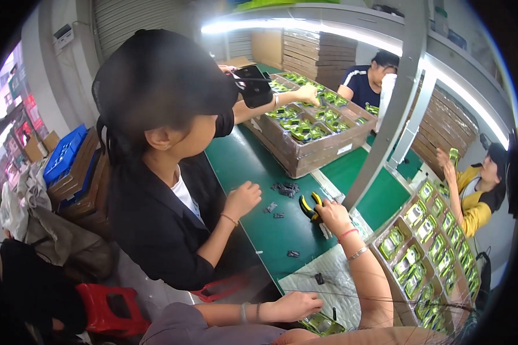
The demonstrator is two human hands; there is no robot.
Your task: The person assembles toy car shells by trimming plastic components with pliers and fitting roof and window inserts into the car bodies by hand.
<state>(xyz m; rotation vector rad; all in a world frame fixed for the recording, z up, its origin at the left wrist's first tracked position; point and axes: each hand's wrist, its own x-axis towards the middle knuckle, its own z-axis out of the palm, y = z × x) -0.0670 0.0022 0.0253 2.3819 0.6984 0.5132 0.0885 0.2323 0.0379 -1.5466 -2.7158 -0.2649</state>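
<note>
My right hand (pixel 334 217) reaches over the green table and is closed around yellow-and-black pliers (pixel 307 208), whose spread handles point away from me. My left hand (pixel 296 306) hovers low over the near edge of the padded white sheet (pixel 305 275), fingers loosely stretched, with nothing visible in it. Just beside its fingertips lies a bright green toy car body (pixel 323 326), partly cut off by my arm. A small black part (pixel 319 279) rests on the sheet. Farther up the table are a small black part (pixel 293 253) and a pile of black parts (pixel 286 188).
A person in black (pixel 155 230) sits at my left, one hand over a divided carton (pixel 305 155) of green car bodies. Another carton (pixel 380 253) of them stands at my right. A metal post (pixel 385 126) rises beyond the pliers. Two other people sit across the table.
</note>
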